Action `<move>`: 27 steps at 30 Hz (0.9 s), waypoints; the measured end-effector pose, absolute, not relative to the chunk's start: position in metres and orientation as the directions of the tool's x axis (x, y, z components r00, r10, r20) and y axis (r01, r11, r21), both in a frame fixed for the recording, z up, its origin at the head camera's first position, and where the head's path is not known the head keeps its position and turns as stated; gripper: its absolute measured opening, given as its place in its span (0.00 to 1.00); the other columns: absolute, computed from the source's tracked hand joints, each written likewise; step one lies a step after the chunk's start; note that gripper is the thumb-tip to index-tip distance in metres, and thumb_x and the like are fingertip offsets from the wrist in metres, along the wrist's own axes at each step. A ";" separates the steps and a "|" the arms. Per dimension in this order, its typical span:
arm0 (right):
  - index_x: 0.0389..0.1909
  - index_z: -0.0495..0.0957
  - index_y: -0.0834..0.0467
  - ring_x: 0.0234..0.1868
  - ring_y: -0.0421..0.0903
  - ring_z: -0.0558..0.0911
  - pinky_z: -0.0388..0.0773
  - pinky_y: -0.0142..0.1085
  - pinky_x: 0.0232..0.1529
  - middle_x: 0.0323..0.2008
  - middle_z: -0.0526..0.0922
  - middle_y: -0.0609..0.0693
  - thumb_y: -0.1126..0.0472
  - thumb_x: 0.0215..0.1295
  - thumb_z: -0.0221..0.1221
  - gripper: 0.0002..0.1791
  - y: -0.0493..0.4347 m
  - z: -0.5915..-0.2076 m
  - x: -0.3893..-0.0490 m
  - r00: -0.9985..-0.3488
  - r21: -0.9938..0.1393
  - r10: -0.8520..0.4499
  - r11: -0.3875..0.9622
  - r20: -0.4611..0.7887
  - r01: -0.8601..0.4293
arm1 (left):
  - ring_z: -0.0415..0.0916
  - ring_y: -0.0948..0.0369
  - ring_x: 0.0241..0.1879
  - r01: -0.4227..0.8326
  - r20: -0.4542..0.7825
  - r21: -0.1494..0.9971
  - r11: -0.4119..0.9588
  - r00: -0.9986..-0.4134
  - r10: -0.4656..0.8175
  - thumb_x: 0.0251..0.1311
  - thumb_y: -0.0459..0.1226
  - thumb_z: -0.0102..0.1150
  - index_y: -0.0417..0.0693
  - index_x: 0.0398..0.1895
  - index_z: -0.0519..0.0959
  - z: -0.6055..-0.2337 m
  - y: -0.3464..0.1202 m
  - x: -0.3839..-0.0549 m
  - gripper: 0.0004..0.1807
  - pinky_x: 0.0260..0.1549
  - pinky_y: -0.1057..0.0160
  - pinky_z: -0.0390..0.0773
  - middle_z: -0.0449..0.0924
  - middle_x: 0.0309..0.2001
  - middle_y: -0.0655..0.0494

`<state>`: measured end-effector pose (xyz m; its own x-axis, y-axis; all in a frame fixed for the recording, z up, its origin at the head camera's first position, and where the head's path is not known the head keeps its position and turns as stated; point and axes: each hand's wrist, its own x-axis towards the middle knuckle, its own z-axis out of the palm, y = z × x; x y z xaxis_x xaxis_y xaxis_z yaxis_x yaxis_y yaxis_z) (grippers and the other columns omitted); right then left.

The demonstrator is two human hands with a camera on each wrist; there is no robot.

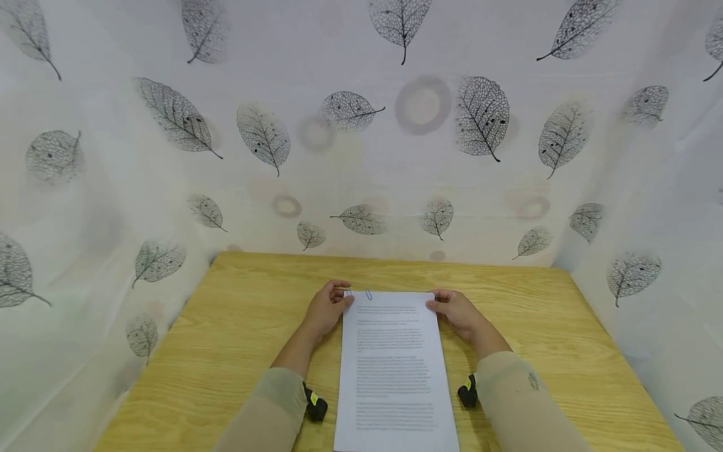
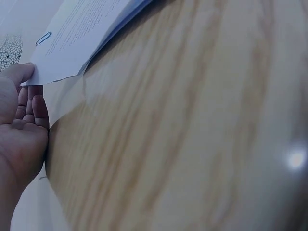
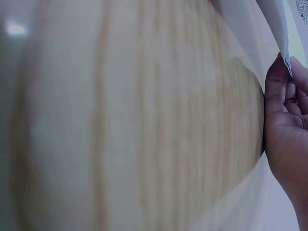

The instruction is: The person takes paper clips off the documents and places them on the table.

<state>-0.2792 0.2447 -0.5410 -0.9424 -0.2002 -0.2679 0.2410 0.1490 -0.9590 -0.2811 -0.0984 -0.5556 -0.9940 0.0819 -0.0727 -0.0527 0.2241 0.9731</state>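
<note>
A stack of printed paper sheets (image 1: 390,370) lies lengthwise in front of me on the wooden table. My left hand (image 1: 329,309) pinches its far left corner, thumb on top and fingers beneath. At the far right corner, my right hand (image 1: 459,311) grips the sheets in the same way. A blue paper clip (image 1: 368,294) sits on the far edge, near the left corner; a second clip (image 1: 348,292) shows right by the left thumb. In the left wrist view the paper clip (image 2: 43,38) lies flat over the sheet's edge. The right wrist view shows the paper's corner (image 3: 288,53) between thumb and fingers.
The wood-grain table (image 1: 237,351) extends to both sides of the paper. Behind and beside it hangs a pale curtain (image 1: 361,169) printed with dark leaves. Black wrist cameras (image 1: 316,405) are strapped at both sleeves, close to the paper's long edges.
</note>
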 end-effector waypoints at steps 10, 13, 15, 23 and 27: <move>0.60 0.80 0.71 0.49 0.39 0.79 0.80 0.26 0.49 0.48 0.83 0.45 0.67 0.80 0.59 0.15 0.243 -0.543 -0.281 -0.945 -0.962 -0.200 0.136 -0.260 0.236 | 0.85 0.58 0.52 -0.039 -0.040 0.976 0.213 -0.999 0.003 0.70 0.39 0.73 0.50 0.62 0.85 -0.553 -0.102 -0.280 0.19 0.51 0.67 0.84 0.90 0.52 0.50; 0.61 0.79 0.72 0.50 0.39 0.79 0.80 0.26 0.50 0.49 0.83 0.46 0.67 0.80 0.59 0.16 0.242 -0.540 -0.282 -0.947 -0.963 -0.201 0.151 -0.251 0.223 | 0.86 0.56 0.52 -0.017 -0.014 0.958 0.286 -1.000 -0.014 0.70 0.39 0.72 0.48 0.59 0.86 -0.548 -0.103 -0.279 0.17 0.51 0.63 0.86 0.91 0.52 0.50; 0.60 0.79 0.72 0.50 0.39 0.79 0.80 0.26 0.50 0.49 0.83 0.46 0.67 0.80 0.59 0.15 0.242 -0.538 -0.282 -0.949 -0.963 -0.195 0.156 -0.248 0.220 | 0.87 0.55 0.51 -0.007 -0.005 0.937 0.349 -1.000 -0.007 0.69 0.39 0.73 0.48 0.58 0.86 -0.545 -0.103 -0.278 0.16 0.51 0.60 0.87 0.91 0.51 0.50; 0.60 0.79 0.73 0.49 0.38 0.79 0.80 0.26 0.49 0.47 0.82 0.45 0.68 0.80 0.59 0.15 0.243 -0.539 -0.280 -0.946 -0.963 -0.199 0.136 -0.256 0.232 | 0.87 0.56 0.48 -0.024 -0.030 0.880 0.473 -1.000 0.005 0.66 0.39 0.76 0.51 0.56 0.85 -0.545 -0.099 -0.276 0.17 0.49 0.57 0.89 0.90 0.50 0.50; 0.62 0.77 0.74 0.49 0.38 0.78 0.80 0.26 0.49 0.47 0.82 0.45 0.68 0.80 0.59 0.17 0.244 -0.540 -0.278 -0.946 -0.964 -0.202 0.134 -0.255 0.231 | 0.87 0.56 0.48 -0.024 -0.032 0.866 0.499 -0.999 0.007 0.68 0.40 0.74 0.52 0.57 0.85 -0.546 -0.098 -0.276 0.16 0.49 0.57 0.89 0.90 0.49 0.51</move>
